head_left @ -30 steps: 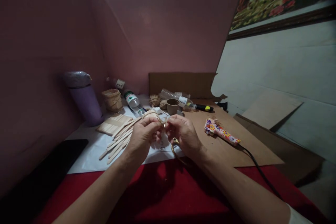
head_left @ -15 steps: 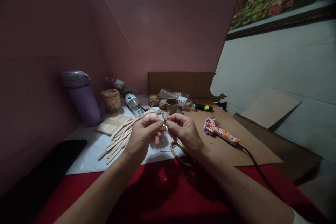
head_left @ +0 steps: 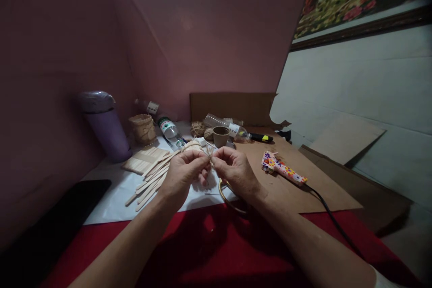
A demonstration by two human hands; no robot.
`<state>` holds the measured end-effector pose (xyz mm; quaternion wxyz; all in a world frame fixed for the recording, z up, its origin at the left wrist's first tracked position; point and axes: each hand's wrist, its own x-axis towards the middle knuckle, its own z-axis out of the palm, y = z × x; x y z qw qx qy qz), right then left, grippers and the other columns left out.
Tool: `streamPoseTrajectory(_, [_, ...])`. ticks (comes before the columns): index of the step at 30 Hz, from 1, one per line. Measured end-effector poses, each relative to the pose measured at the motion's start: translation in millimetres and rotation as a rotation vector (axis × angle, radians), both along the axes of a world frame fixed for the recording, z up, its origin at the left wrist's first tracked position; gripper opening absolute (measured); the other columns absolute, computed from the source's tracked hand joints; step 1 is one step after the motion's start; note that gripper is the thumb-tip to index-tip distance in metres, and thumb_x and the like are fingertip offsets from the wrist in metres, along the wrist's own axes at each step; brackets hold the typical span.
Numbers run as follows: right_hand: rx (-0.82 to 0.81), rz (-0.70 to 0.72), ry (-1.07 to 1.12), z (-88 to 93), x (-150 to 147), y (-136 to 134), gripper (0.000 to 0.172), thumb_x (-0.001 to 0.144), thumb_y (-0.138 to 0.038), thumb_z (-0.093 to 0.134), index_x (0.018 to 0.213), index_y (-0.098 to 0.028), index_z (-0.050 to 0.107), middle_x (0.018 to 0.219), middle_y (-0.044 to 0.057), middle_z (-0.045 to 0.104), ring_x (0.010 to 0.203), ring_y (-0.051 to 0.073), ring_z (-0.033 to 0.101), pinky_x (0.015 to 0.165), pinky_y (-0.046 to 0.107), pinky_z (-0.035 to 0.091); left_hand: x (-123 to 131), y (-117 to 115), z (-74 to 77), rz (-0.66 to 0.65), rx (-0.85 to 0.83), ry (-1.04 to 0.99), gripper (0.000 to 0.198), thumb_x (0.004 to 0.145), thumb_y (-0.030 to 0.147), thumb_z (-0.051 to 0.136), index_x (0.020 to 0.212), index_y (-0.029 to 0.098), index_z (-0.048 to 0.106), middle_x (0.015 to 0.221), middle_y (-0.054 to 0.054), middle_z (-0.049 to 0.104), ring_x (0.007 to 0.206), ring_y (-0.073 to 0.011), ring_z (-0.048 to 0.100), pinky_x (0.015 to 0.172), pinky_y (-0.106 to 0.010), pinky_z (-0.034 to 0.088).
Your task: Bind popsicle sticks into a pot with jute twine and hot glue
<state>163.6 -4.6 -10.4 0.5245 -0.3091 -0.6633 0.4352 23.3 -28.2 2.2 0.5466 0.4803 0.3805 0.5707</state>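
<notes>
Between my two hands is a small bow-like piece of twine (head_left: 210, 153), with loose ends sticking up. My left hand (head_left: 189, 171) pinches its left side between thumb and forefinger, the other fingers curled below. On its right side, my right hand (head_left: 235, 167) pinches it the same way. Just behind the fingers lies a pale bundle wrapped with twine (head_left: 193, 146), partly hidden by my left hand. A brown cup (head_left: 221, 136) stands behind my right hand. Yellow-handled scissors (head_left: 227, 195) lie partly under that hand.
Loose craft sticks (head_left: 148, 189) and a stick stack (head_left: 143, 160) lie left, near a wrapped pot (head_left: 143, 128) and purple tumbler (head_left: 108, 132). Plastic bottles (head_left: 168, 128) and twine balls (head_left: 198, 128) sit behind. Right are a cutter (head_left: 261, 138) and a corded glue gun (head_left: 283, 168) on cardboard (head_left: 320, 189).
The twine between my fingertips now shows spread loops and ends more plainly. Both hands keep their pinch and have hardly moved.
</notes>
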Motion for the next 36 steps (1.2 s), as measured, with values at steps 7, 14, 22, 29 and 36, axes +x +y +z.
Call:
streamPoseTrajectory(7, [0.081,-0.023,-0.050,1.3,1,-2,0.016,0.080,-0.029,0.057,0.068,-0.019,0.053,0.057,-0.005,0.048,0.048,0.008,0.041,0.044,0.021,0.033,-1,2,-0.8,0.003,0.000,0.023,0.022,0.063,0.030,0.076,0.061,0.013,0.061,0.044,0.001,0.058,0.035,-0.0095,0.050,0.038,-0.020,0.041])
streamPoseTrajectory(14, [0.016,-0.019,-0.033,2.1,1,-2,0.019,0.076,-0.033,0.064,0.067,-0.019,0.053,0.056,-0.006,0.048,0.045,0.008,0.040,0.042,0.022,0.033,-1,1,0.9,0.010,-0.007,0.021,0.022,0.059,0.028,0.077,0.060,0.013,0.061,0.045,0.000,0.059,0.036,-0.0099,0.050,0.038,-0.021,0.042])
streamPoseTrajectory(22, [-0.076,0.059,-0.026,3.9,4,2,0.015,0.072,-0.028,0.063,0.066,-0.019,0.052,0.053,-0.007,0.048,0.042,0.007,0.040,0.039,0.021,0.033,-3,3,-0.1,-0.044,-0.036,0.008,0.016,0.058,0.022,0.073,0.057,0.014,0.060,0.047,0.000,0.058,0.038,-0.0098,0.048,0.037,-0.021,0.039])
streamPoseTrajectory(29, [-0.020,-0.081,-0.002,3.7,11,12,0.014,0.072,-0.027,0.061,0.064,-0.019,0.053,0.053,-0.007,0.048,0.044,0.008,0.042,0.042,0.022,0.033,-5,0,8.7,-0.012,-0.074,-0.107,0.014,0.056,0.019,0.071,0.055,0.013,0.060,0.051,0.001,0.056,0.044,-0.0068,0.047,0.040,-0.016,0.037])
streamPoseTrajectory(36, [-0.111,-0.129,0.071,7.9,14,17,0.013,0.067,-0.027,0.062,0.060,-0.019,0.054,0.049,-0.004,0.055,0.042,0.009,0.047,0.041,0.022,0.038,-10,-8,20.0,0.051,-0.030,-0.357,0.017,0.052,0.014,0.072,0.057,0.015,0.056,0.063,0.001,0.063,0.050,-0.0054,0.050,0.046,-0.015,0.040])
